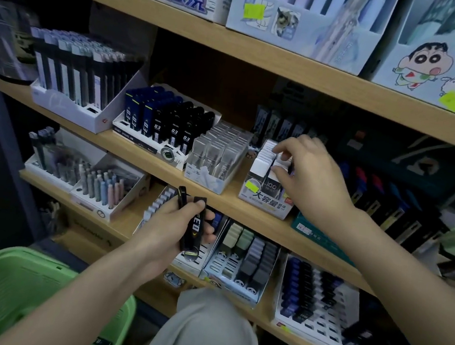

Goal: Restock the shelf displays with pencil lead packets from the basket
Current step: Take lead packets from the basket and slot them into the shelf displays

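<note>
Head view: my left hand (172,224) holds two black lead packets (197,223); they are long, thin, flat and shiny, and the front one has pale letters running down it; my fingers wrap round them and my thumb presses on the front one. My right hand (308,177) pinches the top of a white packet (281,163) between thumb and fingers; that packet stands in a white card box (266,201) with a yellow sticker, in rows with others like it. The green basket (1,289) is plastic with thin ribs in its floor; it sits low on my left, near my knee (205,328) in grey cloth. The shelves (218,196) are smooth pale wood, one above another, full of card trays of pens and leads; the room is dim. The black packets stand almost upright in my hand, long way up and down; they hang in front of the lower shelf, apart from the white box.
</note>
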